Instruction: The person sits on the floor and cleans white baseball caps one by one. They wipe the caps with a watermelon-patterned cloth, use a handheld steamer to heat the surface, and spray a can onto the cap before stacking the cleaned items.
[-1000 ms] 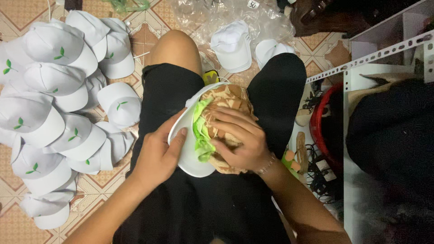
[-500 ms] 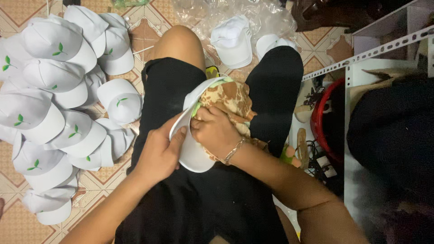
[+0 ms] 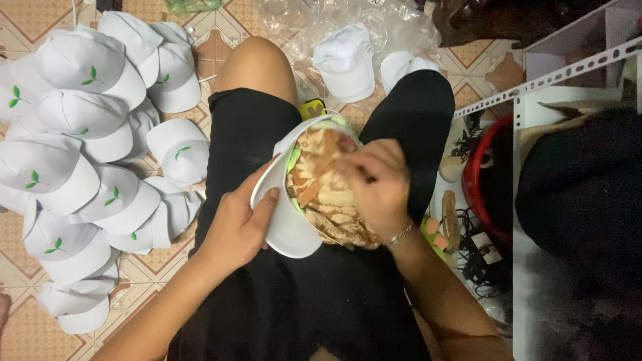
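The left hand point(image 3: 237, 224) clamped its grip on the white cap point(image 3: 284, 214). Just right of it, the right hand point(image 3: 374, 184) pinched crumpled brown paper stuffing point(image 3: 328, 200) inside.

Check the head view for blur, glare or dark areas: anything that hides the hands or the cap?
Head view: right hand motion-blurred over the cap; left hand sharp; white caps bright but not blown out; right edge dark and soft, detail lost there.
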